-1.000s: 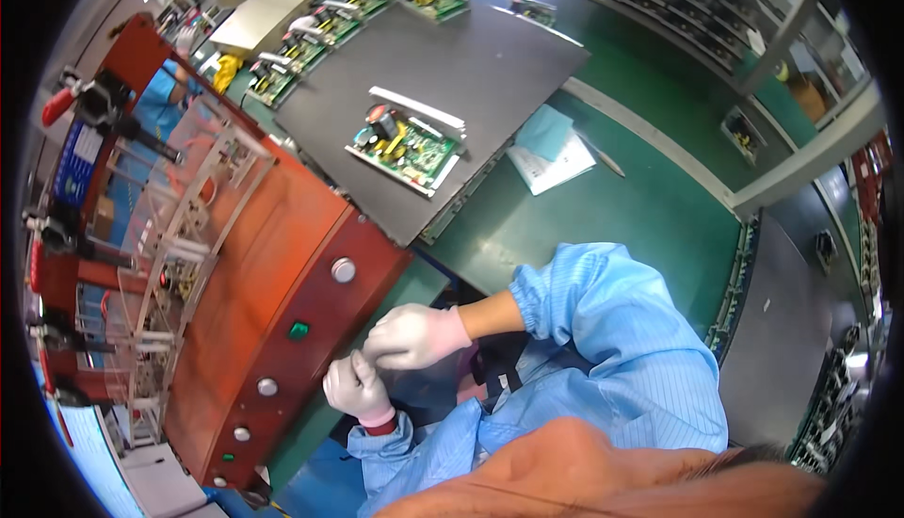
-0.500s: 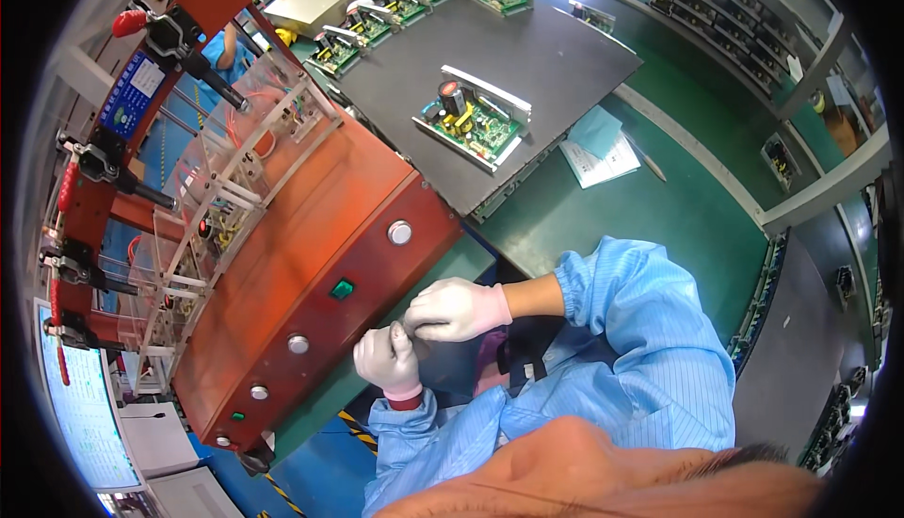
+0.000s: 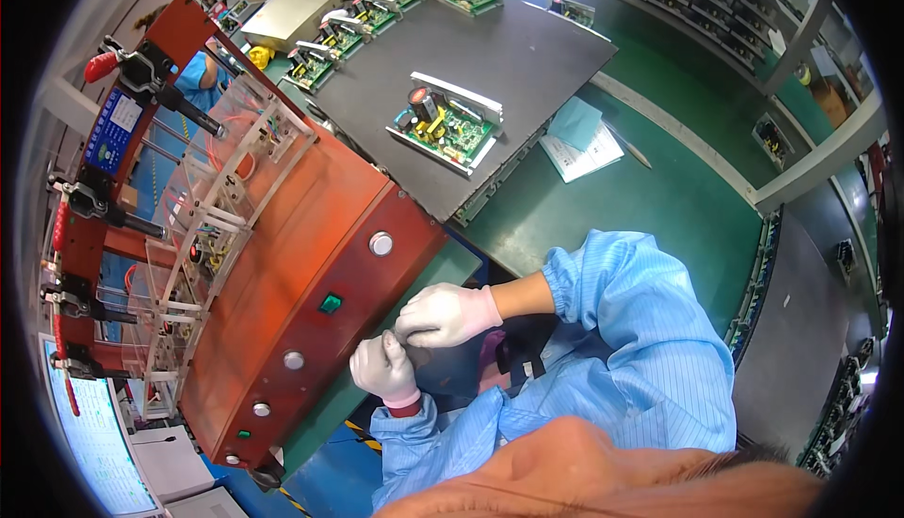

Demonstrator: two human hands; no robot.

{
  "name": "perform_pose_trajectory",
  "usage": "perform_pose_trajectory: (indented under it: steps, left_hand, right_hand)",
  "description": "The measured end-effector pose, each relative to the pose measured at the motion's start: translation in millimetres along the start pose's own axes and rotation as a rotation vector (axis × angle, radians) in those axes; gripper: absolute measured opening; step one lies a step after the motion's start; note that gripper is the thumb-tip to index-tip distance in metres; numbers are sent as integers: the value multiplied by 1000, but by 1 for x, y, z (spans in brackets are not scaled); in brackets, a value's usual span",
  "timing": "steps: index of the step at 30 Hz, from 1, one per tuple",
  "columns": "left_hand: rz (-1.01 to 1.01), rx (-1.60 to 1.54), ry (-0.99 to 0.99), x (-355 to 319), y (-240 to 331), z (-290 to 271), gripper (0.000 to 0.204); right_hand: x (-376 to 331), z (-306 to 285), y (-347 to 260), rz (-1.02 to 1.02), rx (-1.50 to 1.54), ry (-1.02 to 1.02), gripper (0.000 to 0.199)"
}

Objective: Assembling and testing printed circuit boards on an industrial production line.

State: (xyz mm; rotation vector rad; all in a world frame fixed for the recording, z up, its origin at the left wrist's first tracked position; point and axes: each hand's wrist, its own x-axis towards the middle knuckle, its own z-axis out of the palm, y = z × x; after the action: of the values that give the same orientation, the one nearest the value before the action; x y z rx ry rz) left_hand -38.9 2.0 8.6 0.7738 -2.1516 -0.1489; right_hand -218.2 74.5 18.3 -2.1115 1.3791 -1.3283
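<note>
My left hand (image 3: 383, 368) and my right hand (image 3: 446, 315), both in white gloves, meet in front of the red test fixture (image 3: 297, 245). The fingers of both are curled in, fingertips close together. Whatever lies between them, if anything, is too small or hidden to make out. Just beyond them runs the fixture's front panel, with round silver buttons (image 3: 380, 243) and a green switch (image 3: 330, 303). Past its right end, a green circuit board with metal side plates (image 3: 450, 125) lies on the black mat (image 3: 527, 66), apart from my hands.
Several similar boards (image 3: 363, 19) line the mat's far left edge, by a pale metal box (image 3: 294, 15). Clamps with red handles (image 3: 102, 67) stand over clear plastic plates. Papers (image 3: 582, 146) and a pen (image 3: 636, 153) lie on the green table (image 3: 678, 207). A monitor (image 3: 94, 443) glows at lower left.
The view has shifted a little, so the fixture and boards sit further left. Both hands stay together with fingers curled; the right has moved slightly over the left's fingertips.
</note>
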Motion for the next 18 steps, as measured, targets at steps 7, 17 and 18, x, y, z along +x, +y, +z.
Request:
perform_pose_trajectory:
  steps: [7, 17, 18]
  left_hand:
    - [-9, 2, -12, -1, -1, 0, 25]
    - [-24, 14, -13, -1, 0, -1, 26]
    - [-24, 12, -14, -1, 0, 0, 26]
  right_hand:
    - [-1, 1, 1, -21, 5, 12, 11]
    - [-1, 1, 1, -20, -5, 2, 11]
    - [-1, 1, 2, -19, -9, 4, 11]
